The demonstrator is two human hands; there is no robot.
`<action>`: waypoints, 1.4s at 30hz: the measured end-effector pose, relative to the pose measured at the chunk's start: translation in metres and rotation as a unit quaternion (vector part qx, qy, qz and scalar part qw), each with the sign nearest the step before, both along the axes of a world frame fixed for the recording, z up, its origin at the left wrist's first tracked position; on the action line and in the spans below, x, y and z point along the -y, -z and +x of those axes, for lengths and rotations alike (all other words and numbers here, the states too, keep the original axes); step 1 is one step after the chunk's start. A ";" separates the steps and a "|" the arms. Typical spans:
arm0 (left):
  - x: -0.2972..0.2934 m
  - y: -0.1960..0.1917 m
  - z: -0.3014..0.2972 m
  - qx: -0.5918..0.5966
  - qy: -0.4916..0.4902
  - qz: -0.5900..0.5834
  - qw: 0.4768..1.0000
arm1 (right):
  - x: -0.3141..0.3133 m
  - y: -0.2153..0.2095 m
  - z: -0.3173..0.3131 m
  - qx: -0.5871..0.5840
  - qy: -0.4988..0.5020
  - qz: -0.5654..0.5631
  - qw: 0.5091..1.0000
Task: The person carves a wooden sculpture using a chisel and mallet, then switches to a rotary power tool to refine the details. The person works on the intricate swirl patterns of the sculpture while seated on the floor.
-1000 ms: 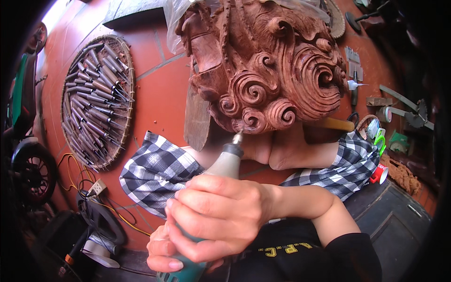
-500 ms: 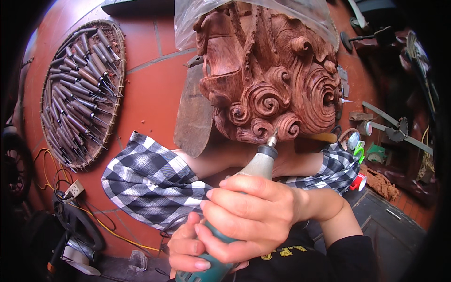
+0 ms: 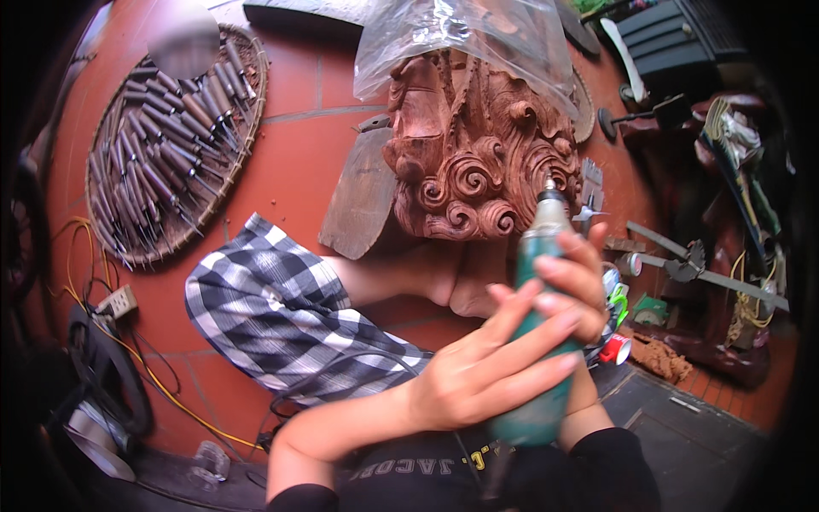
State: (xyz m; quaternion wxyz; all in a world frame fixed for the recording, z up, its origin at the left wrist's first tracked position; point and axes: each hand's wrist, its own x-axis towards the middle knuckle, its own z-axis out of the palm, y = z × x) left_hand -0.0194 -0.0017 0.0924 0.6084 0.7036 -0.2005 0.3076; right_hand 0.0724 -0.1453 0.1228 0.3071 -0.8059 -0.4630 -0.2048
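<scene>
I hold a green rotary tool [image 3: 536, 247] upright in both hands. My left hand [image 3: 486, 371] lies across its lower body with the fingers stretched over it. My right hand [image 3: 582, 286] wraps the upper body from the right. The tool's metal tip sits at the right-hand curls of a reddish carved wooden sculpture [image 3: 473, 162], which rests against my bare feet [image 3: 465, 282]. A clear plastic bag [image 3: 452, 38] covers the top of the carving. My legs in checked shorts [image 3: 273, 316] spread to either side.
A round woven tray [image 3: 243, 128] full of several chisels lies at the left on the red tiled floor. A wooden plank [image 3: 360, 200] leans beside the carving. A power strip [image 3: 119, 301] with yellow cable is at the left. Metal tools and a red can [image 3: 616, 350] lie at the right.
The tool has moved right and up, from the carving's lower middle curls to its right side. My left hand has opened across the tool body. The view tilted, showing the plastic bag.
</scene>
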 end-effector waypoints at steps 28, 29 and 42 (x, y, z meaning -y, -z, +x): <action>0.054 -0.019 0.107 0.056 -0.191 -0.215 0.956 | 0.011 -0.105 0.032 -0.328 -0.261 0.242 0.875; 0.051 -0.021 0.108 0.059 -0.192 -0.230 0.952 | 0.008 -0.106 0.036 -0.308 -0.280 0.252 0.873; 0.038 -0.009 0.122 0.060 -0.205 -0.321 0.923 | -0.010 -0.120 0.065 -0.290 -0.311 0.147 0.893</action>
